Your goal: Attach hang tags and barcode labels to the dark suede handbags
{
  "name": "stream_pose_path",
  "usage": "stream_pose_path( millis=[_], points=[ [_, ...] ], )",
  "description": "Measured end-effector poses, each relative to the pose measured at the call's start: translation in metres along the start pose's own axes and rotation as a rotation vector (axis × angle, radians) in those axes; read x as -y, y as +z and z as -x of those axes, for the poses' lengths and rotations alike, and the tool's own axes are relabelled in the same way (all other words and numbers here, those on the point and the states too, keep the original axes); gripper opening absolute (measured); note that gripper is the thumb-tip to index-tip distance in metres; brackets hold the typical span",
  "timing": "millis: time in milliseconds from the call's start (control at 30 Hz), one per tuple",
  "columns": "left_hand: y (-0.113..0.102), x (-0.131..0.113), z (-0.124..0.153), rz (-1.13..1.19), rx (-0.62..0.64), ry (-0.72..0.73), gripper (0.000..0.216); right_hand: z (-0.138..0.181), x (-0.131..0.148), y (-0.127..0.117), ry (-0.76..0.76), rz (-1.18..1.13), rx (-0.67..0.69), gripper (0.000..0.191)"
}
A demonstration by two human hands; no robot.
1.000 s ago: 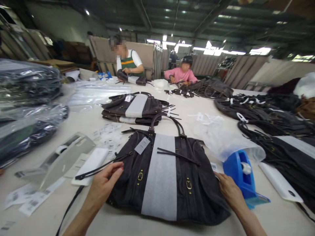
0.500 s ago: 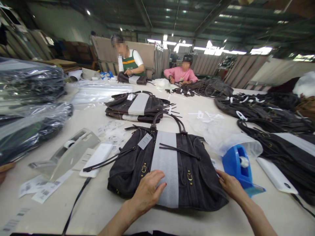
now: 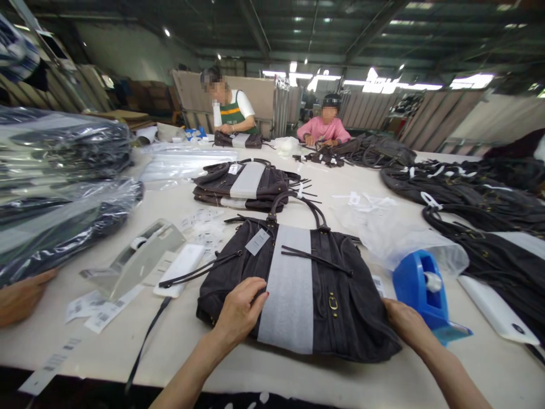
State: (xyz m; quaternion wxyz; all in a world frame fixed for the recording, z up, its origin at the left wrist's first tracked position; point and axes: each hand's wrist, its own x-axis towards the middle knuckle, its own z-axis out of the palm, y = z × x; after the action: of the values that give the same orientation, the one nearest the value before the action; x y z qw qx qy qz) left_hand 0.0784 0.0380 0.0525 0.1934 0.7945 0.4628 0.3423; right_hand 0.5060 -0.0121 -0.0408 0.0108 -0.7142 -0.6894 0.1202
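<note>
A dark grey handbag with a pale foam band round its middle lies flat on the table in front of me. My left hand rests flat on the bag's lower left part, fingers stretched out and touching the band's edge. My right hand presses on the bag's lower right corner, fingers extended, beside a blue tape dispenser. A hang tag and thin straps lie on the bag's top.
A grey tape dispenser, barcode labels and a white pad lie to the left. Stacked bags sit farther back, bagged stock at left, loose dark bags at right. Two people work at the far end. Another person's hand shows at left.
My left hand moved from the loose strap at the bag's left onto the bag's front by the foam band. The view shifted slightly. My right hand stayed at the right corner.
</note>
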Motion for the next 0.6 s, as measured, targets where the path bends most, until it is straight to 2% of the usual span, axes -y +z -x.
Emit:
stream_pose_path(
  millis=[100, 167, 267, 367, 500, 567, 600],
  points=[
    [0.01, -0.006, 0.007, -0.024, 0.029, 0.035, 0.018, -0.001, -0.002, -0.001, 0.014, -0.031, 0.029, 0.034],
    [0.024, -0.013, 0.011, -0.061, 0.034, 0.118, 0.02, -0.001, 0.002, -0.002, 0.018, -0.029, -0.003, 0.034],
    [0.047, -0.028, 0.015, -0.111, 0.087, 0.334, 0.025, 0.006, 0.018, -0.007, 0.042, -0.052, -0.085, 0.037],
    [0.069, -0.04, 0.017, -0.114, 0.132, 0.554, 0.032, 0.024, 0.034, -0.013, 0.149, -0.068, -0.22, 0.041],
    [0.094, -0.046, 0.016, -0.039, 0.148, 0.775, 0.04, 0.075, 0.033, -0.005, 0.179, -0.144, -0.559, 0.036],
    [0.106, -0.049, 0.014, 0.017, 0.162, 0.862, 0.042, 0.117, 0.025, 0.014, 0.351, -0.181, -0.662, 0.034],
    [0.111, -0.052, 0.014, 0.043, 0.174, 0.898, 0.043, 0.141, 0.02, 0.027, 0.503, -0.202, -0.654, 0.034]
  ],
)
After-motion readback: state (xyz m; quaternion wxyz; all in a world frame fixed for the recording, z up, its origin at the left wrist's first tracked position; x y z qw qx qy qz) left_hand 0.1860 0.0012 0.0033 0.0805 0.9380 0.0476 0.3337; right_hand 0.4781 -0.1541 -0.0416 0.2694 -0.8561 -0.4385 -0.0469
